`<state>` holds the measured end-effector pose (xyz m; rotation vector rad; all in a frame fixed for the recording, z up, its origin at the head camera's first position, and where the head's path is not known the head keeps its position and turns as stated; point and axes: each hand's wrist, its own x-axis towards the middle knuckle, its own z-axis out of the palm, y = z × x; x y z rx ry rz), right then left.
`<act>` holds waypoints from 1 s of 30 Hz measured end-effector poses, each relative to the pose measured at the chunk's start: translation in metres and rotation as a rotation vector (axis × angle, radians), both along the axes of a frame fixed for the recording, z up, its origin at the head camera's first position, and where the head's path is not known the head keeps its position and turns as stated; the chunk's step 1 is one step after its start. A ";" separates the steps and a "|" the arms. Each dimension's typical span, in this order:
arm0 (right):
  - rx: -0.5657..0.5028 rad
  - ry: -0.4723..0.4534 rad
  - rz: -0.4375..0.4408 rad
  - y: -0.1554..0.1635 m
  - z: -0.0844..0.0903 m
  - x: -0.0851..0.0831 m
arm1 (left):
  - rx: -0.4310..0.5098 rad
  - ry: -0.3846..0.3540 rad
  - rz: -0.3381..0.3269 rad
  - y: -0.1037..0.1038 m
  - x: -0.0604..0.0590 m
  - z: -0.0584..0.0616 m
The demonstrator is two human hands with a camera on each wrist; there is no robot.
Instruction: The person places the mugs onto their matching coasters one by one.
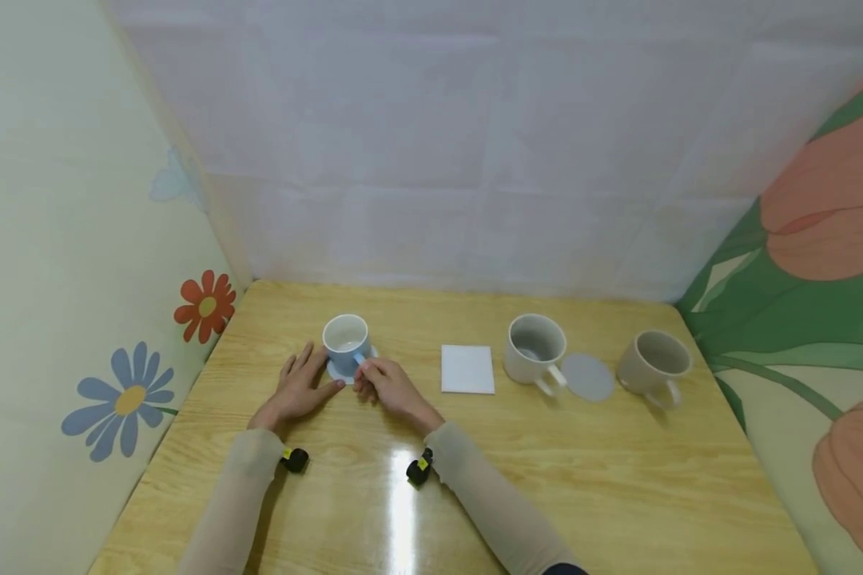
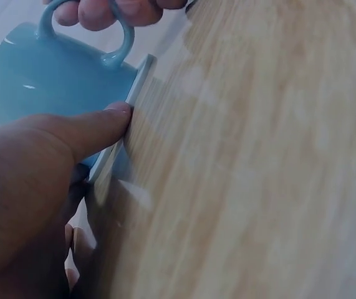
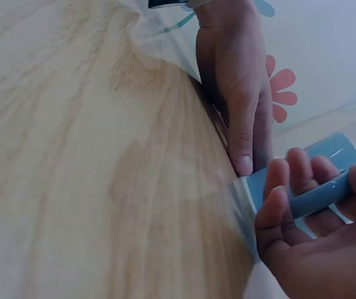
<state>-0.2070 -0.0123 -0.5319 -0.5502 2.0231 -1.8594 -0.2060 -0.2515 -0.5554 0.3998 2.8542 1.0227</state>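
The head view looks forward and down from above the person's own seat, taking in the whole tabletop (image 1: 561, 479), the walls behind and beside it, and both forearms reaching away from the lens. The left wrist view sits very low and close, just behind the left hand (image 2: 34, 187), looking along the thumb at the blue mug (image 2: 47, 81) and the edge of the coaster (image 2: 137, 81) under it. The right wrist view is equally near, skimming the wood from behind the right hand (image 3: 315, 243). All three views share the blue mug; each wrist view also catches the opposite hand.
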 end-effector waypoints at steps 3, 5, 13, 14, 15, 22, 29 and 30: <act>0.012 -0.014 0.019 0.001 0.004 -0.001 | -0.001 0.013 -0.002 -0.001 -0.003 0.001; 0.020 -0.017 0.020 0.002 0.008 -0.001 | 0.007 0.020 -0.004 -0.001 -0.004 0.002; 0.080 -0.024 0.008 0.011 0.019 0.011 | 0.045 0.048 0.003 0.003 0.000 0.001; 0.084 -0.027 0.013 0.013 0.018 0.012 | 0.047 0.055 0.004 0.003 0.001 0.002; 0.086 -0.030 0.020 0.014 0.017 0.013 | 0.045 0.063 0.006 0.002 0.001 0.003; 0.122 -0.007 0.048 0.024 0.026 0.018 | 0.005 0.108 0.014 -0.002 0.002 0.015; 0.160 0.039 0.078 0.045 0.025 0.030 | 0.025 0.114 -0.015 0.001 0.012 0.017; 0.162 0.043 0.082 0.048 0.025 0.033 | 0.037 0.107 -0.021 0.001 0.014 0.017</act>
